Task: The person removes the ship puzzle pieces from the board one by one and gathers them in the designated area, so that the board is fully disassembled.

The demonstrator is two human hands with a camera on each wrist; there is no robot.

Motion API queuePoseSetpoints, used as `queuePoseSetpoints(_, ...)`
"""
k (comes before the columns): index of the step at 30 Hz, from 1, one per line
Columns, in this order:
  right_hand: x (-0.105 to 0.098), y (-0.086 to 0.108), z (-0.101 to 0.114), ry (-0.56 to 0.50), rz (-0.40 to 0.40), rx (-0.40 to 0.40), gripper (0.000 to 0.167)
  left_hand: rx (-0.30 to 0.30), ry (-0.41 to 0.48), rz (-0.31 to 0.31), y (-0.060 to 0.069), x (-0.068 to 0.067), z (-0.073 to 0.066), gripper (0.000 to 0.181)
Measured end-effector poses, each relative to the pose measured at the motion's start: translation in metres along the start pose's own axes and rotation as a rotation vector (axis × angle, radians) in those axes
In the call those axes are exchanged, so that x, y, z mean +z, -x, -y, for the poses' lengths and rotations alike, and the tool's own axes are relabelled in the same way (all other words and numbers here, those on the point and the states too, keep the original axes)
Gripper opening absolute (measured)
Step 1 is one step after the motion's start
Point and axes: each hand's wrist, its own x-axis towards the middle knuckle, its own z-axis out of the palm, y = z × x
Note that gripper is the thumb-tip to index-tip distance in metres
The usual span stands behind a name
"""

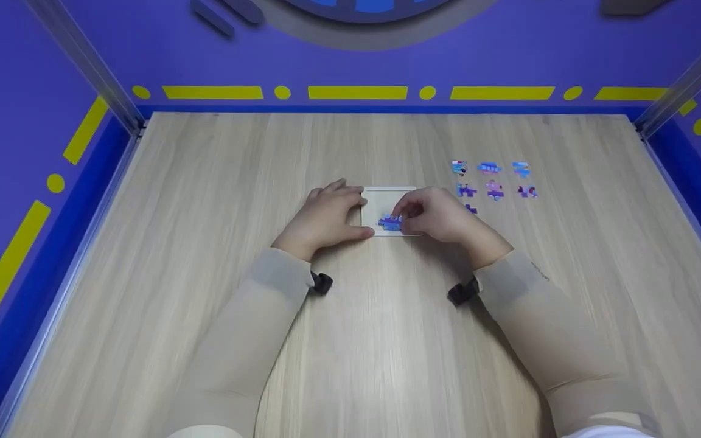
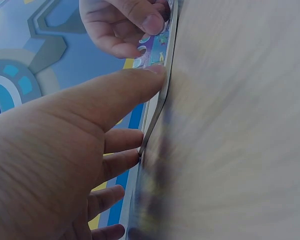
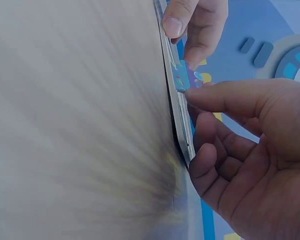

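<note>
A pale, shallow square puzzle tray lies on the table between the two hands. My left hand rests along its left side, fingers spread, thumb at the near left corner. In the left wrist view, that thumb touches the tray's rim. My right hand pinches the right end of a blue-purple puzzle piece just over the tray's near part. The right wrist view shows the same puzzle piece at the thumb and fingertip, with the other fingers curled. Whether the piece touches the tray floor is unclear.
Right of the tray, several loose puzzle pieces lie in rows on the wooden table. One more piece is partly hidden by the right hand. Blue-purple walls with yellow marks stand at the back and sides.
</note>
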Motion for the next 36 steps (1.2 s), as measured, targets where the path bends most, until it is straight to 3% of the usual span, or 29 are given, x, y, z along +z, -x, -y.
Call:
queuePoseSetpoints(7, -0.006, 0.001, 0.001, -0.111, 0.034, -0.038, 0.018, -0.015, 0.003, -0.007, 0.002, -0.001, 0.001, 0.072)
queuePoseSetpoints(12, -0.02, 0.009, -0.002, -0.272, 0.074, -0.055, 0.018, -0.017, -0.002, -0.016, 0.002, -0.001, 0.0, 0.073)
queuePoseSetpoints(17, -0.036, 0.023, -0.009, -0.445, 0.079, -0.017, 0.022, -0.01, -0.001, -0.007, 0.0, 0.001, -0.003, 0.073)
queuePoseSetpoints(25, -0.06, 0.043, -0.029, -0.671, 0.022, 0.048, 0.017, -0.013, -0.008, 0.006, 0.0, 0.0, -0.005, 0.073)
queuePoseSetpoints(30, -0.076, 0.058, -0.036, -0.86, -0.016, -0.003, 0.022, -0.028, 0.006, -0.002, 0.001, -0.001, -0.003, 0.072)
queuePoseSetpoints(36, -0.089, 0.077, -0.044, -0.927, -0.065, -0.057, 0.026, -0.017, 0.004, 0.0, 0.002, 0.0, -0.003, 0.072)
